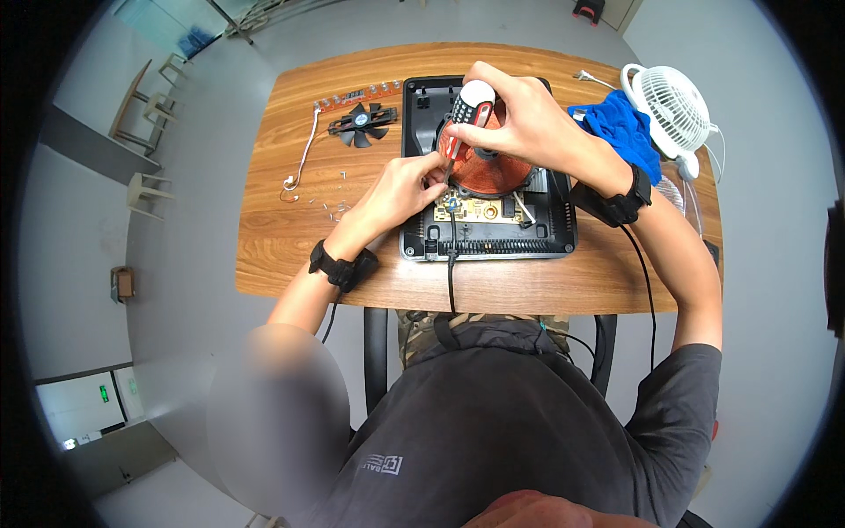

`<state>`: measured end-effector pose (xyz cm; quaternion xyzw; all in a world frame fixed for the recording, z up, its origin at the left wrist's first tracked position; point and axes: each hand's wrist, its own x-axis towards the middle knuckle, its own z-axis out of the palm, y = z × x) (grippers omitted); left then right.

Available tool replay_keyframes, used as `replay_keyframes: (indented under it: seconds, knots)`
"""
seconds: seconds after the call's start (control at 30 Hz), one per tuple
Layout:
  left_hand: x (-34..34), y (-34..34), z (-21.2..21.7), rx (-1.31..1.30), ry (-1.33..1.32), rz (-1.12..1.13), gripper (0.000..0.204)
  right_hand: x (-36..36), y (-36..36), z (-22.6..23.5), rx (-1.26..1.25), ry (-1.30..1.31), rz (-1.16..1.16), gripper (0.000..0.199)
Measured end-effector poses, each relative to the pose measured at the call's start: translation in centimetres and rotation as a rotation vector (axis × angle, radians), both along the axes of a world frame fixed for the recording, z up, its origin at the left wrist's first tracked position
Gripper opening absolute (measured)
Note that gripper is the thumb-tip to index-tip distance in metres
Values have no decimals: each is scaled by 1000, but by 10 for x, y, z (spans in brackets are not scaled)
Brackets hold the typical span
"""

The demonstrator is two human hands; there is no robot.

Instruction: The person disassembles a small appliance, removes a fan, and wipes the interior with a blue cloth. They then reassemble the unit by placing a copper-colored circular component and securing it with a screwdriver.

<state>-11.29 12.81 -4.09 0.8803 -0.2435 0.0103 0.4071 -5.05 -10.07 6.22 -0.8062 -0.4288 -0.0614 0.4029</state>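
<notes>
In front of me lies an opened induction cooker, its black housing (493, 239) flat on the table. A round copper coil (493, 179) fills its middle, and a circuit board (475, 209) sits at the near side. My right hand (526, 119) grips a screwdriver (476, 99) with a red, black and white handle, its shaft angled down to the coil's left edge. Beside the shaft's tip, the fingers of my left hand (407, 187) are pinched together; whatever they hold is hidden. A black cord (452, 268) runs from the board toward me.
Left of the housing lie a black cooling fan (362, 125), a narrow control board (356, 94) with a white cable (305, 157), and several loose screws (337, 209). At the right are a blue cloth (625, 132) and a white desk fan (671, 103). Wrist cables hang toward me.
</notes>
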Motion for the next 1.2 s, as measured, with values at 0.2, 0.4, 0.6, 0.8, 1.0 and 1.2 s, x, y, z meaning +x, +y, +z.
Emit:
replay_keyframes:
  seconds: [0.2,0.4,0.6,0.8,1.0,1.2]
  knots:
    - [0,2,6,24,-50,-38,26,-2,4,-2,9,-36,10,43]
    - [-2,18,4,113,-157,-93,42,-1,4,1,0,-45,-24,37]
    - [-6,28,-4,321,5,-169,74,-4,2,6,-44,-30,-69,40]
    - [-5,29,-22,308,15,-122,83,-7,9,-1,-92,-38,-84,37]
    - [-4,26,-30,280,-10,-90,71,-3,15,-3,-121,-21,-54,39]
    - [-4,23,-33,200,23,-74,64,1,20,13,-136,306,39,34]
